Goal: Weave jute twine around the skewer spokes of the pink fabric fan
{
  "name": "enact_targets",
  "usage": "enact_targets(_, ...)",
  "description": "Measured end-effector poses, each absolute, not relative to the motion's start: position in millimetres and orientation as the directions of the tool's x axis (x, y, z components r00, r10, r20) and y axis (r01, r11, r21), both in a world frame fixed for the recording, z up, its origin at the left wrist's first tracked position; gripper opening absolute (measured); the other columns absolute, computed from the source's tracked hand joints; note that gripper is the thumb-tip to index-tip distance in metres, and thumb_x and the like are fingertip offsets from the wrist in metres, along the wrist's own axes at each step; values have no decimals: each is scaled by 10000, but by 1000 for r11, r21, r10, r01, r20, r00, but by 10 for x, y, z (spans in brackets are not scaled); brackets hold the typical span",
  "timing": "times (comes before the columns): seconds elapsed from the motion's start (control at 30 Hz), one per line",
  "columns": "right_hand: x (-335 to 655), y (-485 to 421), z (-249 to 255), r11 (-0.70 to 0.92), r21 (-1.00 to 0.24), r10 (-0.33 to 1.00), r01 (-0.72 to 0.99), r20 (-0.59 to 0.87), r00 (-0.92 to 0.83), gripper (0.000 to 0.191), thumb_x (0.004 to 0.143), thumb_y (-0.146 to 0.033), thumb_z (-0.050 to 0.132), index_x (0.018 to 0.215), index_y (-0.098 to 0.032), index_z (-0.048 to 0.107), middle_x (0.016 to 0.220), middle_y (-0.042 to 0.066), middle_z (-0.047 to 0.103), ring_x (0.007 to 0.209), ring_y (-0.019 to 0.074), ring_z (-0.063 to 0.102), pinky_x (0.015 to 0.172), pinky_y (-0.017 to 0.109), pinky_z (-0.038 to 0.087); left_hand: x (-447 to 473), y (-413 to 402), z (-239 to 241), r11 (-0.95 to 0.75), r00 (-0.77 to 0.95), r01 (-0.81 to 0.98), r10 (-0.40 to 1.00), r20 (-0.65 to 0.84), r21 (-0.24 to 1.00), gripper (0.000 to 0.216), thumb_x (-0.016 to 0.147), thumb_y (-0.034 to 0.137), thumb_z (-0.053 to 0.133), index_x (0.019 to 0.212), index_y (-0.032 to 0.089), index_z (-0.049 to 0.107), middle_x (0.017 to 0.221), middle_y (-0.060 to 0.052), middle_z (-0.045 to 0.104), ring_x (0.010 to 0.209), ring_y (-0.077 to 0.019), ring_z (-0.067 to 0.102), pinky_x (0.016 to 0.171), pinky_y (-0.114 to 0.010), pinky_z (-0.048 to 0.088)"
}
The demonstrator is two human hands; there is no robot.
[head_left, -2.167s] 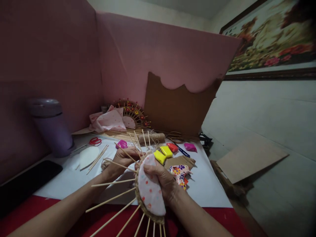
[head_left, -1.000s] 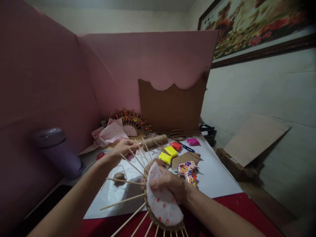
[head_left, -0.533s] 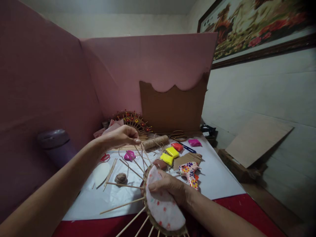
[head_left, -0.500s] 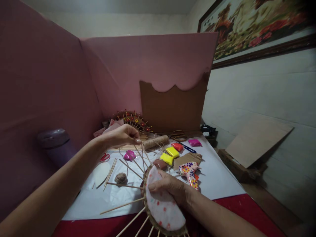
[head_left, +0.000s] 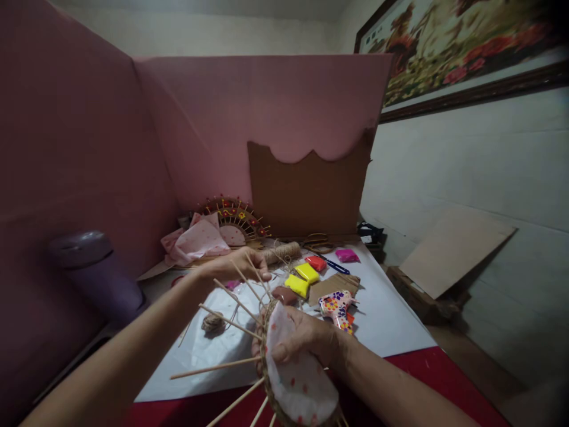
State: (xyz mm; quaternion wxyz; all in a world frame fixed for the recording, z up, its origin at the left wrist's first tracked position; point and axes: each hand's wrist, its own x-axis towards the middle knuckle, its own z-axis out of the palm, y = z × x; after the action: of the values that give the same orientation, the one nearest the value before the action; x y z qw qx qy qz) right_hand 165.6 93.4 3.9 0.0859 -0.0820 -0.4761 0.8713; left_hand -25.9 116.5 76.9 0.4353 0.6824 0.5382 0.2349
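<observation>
My right hand (head_left: 306, 338) grips a half-round craft piece (head_left: 299, 379) of white dotted fabric edged with woven twine. Wooden sticks (head_left: 213, 368) fan out from its rim. My left hand (head_left: 240, 268) is above those sticks, its fingers pinched on a thin strand of twine that runs down to the rim. A small ball of twine (head_left: 213, 322) lies on the white paper under my left arm.
A twine spool (head_left: 281, 252), yellow (head_left: 299, 285), red (head_left: 316, 263) and pink (head_left: 347, 255) clay packets, a flowered glue gun (head_left: 336, 306), a finished fan ornament (head_left: 233, 217) and pink cloth (head_left: 195, 241) lie on the paper. A purple flask (head_left: 91, 274) stands left. Pink boards enclose the back.
My left hand rose with the twine toward the finished ornament, then came back down to the sticks. My right hand kept its hold and tipped the piece a little.
</observation>
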Motion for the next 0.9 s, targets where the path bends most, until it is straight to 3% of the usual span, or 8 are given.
enact_targets(0.1, 1657, 929, 68, -547, -832, 227, -96, -37, -973, 353, 463, -200, 760, 757, -58, 626, 668, 43, 632, 524, 95, 562, 507, 193, 427, -103, 1083, 446, 34, 284, 392, 946, -156, 919, 240, 604, 345, 706, 563, 158, 562, 458, 38, 449, 413, -67, 320, 392, -220, 211)
enact_targets(0.2, 1652, 919, 74, -551, -828, 210, -108, -12, -978, 331, 468, -185, 760, 742, -67, 617, 664, 33, 628, 528, 87, 557, 521, 192, 423, 3, 1016, 267, 72, 206, 58, 975, -83, 996, 251, 611, 304, 713, 545, 164, 516, 520, -1, 525, 478, -97, 452, 416, -216, 292)
enact_targets(0.3, 1650, 916, 58, -531, -841, 191, -102, -2, -982, 322, 489, -200, 755, 752, -70, 623, 678, 35, 629, 562, 98, 567, 546, 206, 437, 30, 953, 281, 76, 64, -322, 996, -58, 944, 237, 592, 240, 721, 563, 171, 497, 673, -41, 597, 583, -124, 540, 421, -202, 337)
enact_targets(0.37, 1650, 919, 48, -529, -843, 180, -93, -4, -984, 322, 503, -205, 746, 767, -61, 630, 681, 41, 630, 564, 98, 566, 548, 207, 441, 32, 908, 339, 90, 33, -416, 996, -83, 905, 219, 565, 191, 725, 579, 165, 508, 657, -19, 574, 481, -70, 465, 363, -178, 286)
enact_targets(0.5, 1649, 935, 38, -533, -842, 197, -85, -26, -980, 314, 480, -183, 750, 744, -70, 624, 640, 25, 623, 518, 77, 544, 503, 179, 417, 63, 798, 398, 46, 34, -410, 999, -35, 911, 171, 607, 216, 704, 628, 155, 546, 584, 17, 514, 363, -12, 272, 313, -163, 205)
enact_targets(0.7, 1659, 975, -14, -544, -834, 231, -96, -39, -972, 318, 477, -199, 757, 717, -73, 591, 646, 32, 614, 543, 106, 564, 510, 208, 423, 38, 584, 375, -97, 62, -174, 992, 109, 980, 142, 649, 213, 704, 771, 144, 681, 684, -43, 635, 604, -113, 568, 555, -204, 448)
enact_targets(0.77, 1666, 983, -31, -542, -835, 252, -97, -51, -966, 333, 473, -199, 765, 726, -80, 584, 642, 23, 609, 537, 103, 561, 514, 211, 428, 11, 537, 362, -130, 71, -108, 988, 138, 986, 157, 650, 194, 709, 800, 152, 699, 744, -59, 665, 679, -150, 601, 641, -247, 474)
enact_targets(0.9, 1672, 997, -59, -549, -831, 252, -91, -61, -966, 360, 482, -210, 772, 759, -83, 579, 652, 24, 611, 534, 100, 557, 525, 220, 441, 2, 504, 330, -200, 45, -72, 978, 204, 977, 148, 648, 180, 712, 796, 180, 714, 775, -53, 663, 703, -163, 600, 658, -269, 477)
